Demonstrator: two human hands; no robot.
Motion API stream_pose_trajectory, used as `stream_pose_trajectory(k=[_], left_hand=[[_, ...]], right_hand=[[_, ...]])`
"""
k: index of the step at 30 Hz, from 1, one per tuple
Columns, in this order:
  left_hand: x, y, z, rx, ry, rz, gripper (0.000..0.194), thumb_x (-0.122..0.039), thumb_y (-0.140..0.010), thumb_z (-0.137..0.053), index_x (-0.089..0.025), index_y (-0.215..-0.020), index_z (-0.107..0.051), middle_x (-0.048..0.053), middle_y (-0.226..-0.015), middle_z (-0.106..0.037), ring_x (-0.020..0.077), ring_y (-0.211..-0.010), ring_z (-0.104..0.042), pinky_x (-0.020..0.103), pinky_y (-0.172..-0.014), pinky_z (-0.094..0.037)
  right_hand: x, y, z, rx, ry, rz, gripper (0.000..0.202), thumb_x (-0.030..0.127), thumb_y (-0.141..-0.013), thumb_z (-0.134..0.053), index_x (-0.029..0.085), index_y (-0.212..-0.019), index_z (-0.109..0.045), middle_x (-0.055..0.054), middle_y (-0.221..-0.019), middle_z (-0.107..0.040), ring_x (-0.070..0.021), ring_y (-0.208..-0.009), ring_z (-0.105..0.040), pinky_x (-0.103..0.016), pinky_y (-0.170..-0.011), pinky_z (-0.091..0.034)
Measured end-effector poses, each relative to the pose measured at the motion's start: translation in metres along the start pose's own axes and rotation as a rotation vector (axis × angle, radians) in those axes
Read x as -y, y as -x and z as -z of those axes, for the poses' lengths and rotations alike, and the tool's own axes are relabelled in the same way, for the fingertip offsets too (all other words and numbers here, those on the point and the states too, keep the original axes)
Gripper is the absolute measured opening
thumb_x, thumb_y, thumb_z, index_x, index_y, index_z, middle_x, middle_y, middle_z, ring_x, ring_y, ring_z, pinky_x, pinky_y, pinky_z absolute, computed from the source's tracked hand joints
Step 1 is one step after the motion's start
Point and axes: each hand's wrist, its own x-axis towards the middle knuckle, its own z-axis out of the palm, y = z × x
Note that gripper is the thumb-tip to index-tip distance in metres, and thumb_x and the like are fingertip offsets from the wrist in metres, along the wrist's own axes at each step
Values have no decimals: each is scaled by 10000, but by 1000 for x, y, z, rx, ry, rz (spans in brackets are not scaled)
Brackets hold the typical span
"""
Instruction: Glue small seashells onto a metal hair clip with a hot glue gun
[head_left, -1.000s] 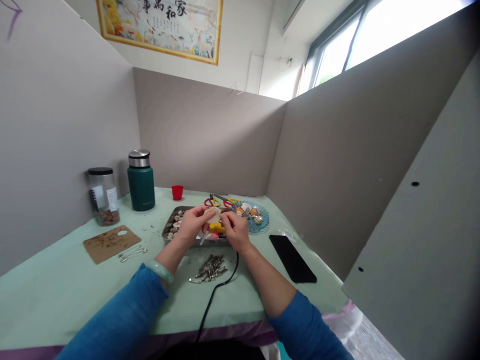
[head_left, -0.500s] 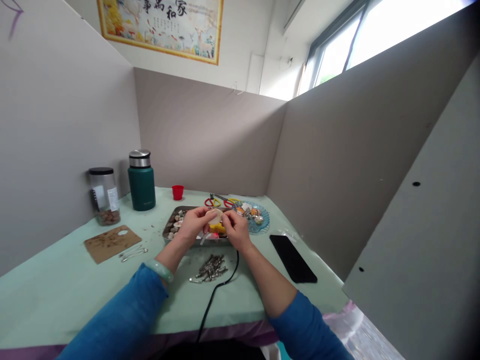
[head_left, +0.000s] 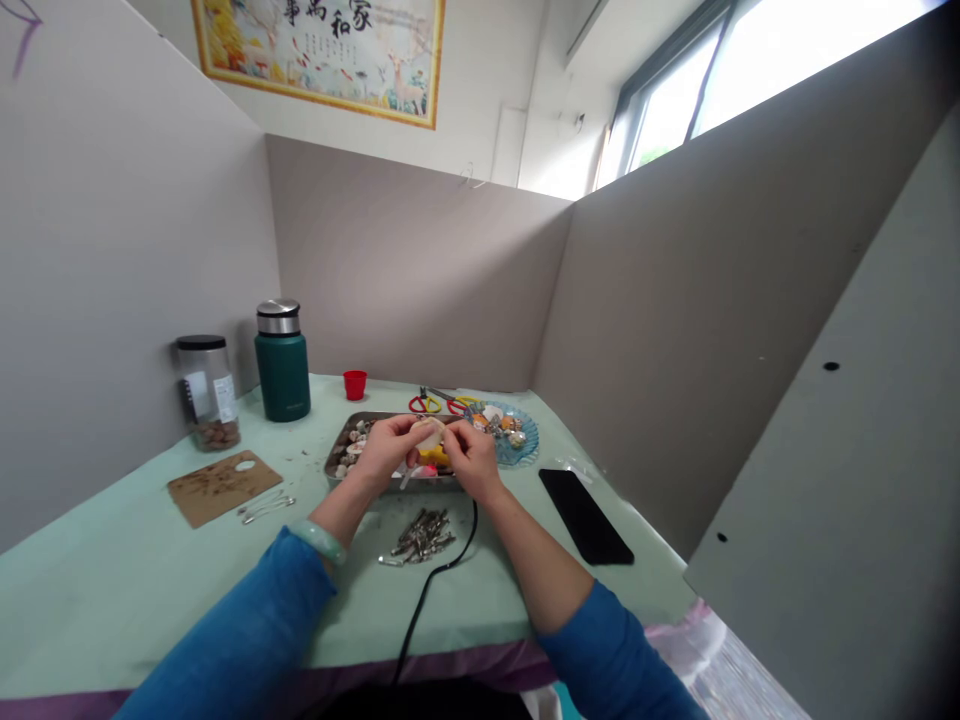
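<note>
A small pale, roundish piece (head_left: 428, 434) is pinched between my two hands above a metal tray (head_left: 334, 478). My left hand (head_left: 390, 447) grips its left side, with thumb and fingers closed. On its right side the fingers of my right hand (head_left: 470, 455) are pressed together. The tray holds small pale pieces (head_left: 352, 450) at its left, and a yellow thing (head_left: 435, 456) shows between my hands. Nearer to me, a pile of metal clips (head_left: 422, 536) lies on the green cloth (head_left: 337, 610).
A blue plate (head_left: 531, 440) with small items stands right of the tray, scissors (head_left: 442, 402) behind. A phone (head_left: 586, 517) lies right, a black cable (head_left: 426, 590) in front. Leftward are a jar (head_left: 208, 395), green flask (head_left: 283, 370), red cup (head_left: 355, 386), cardboard (head_left: 225, 487) and safety pins (head_left: 266, 507).
The pale piece is tilted slightly differently between my fingers. Both hands stay in nearly the same place above the tray.
</note>
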Motion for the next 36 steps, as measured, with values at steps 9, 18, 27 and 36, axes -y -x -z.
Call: stream_pose_trajectory(k=[9,18,27,36], left_hand=[[-1,1,0,-15,-20,-18,322,-426,-626,-719,-126,-707,-636,-52,-446,-486,58,-364,-396,187,-406,-332],[-2,1,-1,-44,-59,-42,323,-434,-625,-713,-130,-720,-661,-49,-418,-475,72,-361,-403,193,-402,-328],[-3,1,0,-88,-159,-92,363,-447,-636,-696,-121,-796,-692,-55,-398,-465,76,-365,-408,188,-408,-343],[-1,0,0,-101,-166,-108,344,-439,-642,-693,-123,-779,-690,-55,-389,-462,76,-366,-400,186,-407,-341]], right_hand=[[1,-1,0,6,-3,-26,207,289,-851,-452,172,-726,-569,18,-585,-521,-108,-530,-451,-222,-546,-364],[0,0,0,10,12,-22,226,303,-867,-435,176,-750,-582,3,-621,-556,-118,-560,-479,-229,-568,-380],[-1,0,0,15,16,-24,229,303,-879,-430,172,-800,-600,-10,-660,-586,-126,-589,-507,-231,-591,-394],[-1,0,0,23,14,-19,239,316,-885,-432,177,-805,-609,-12,-676,-596,-128,-605,-515,-233,-605,-403]])
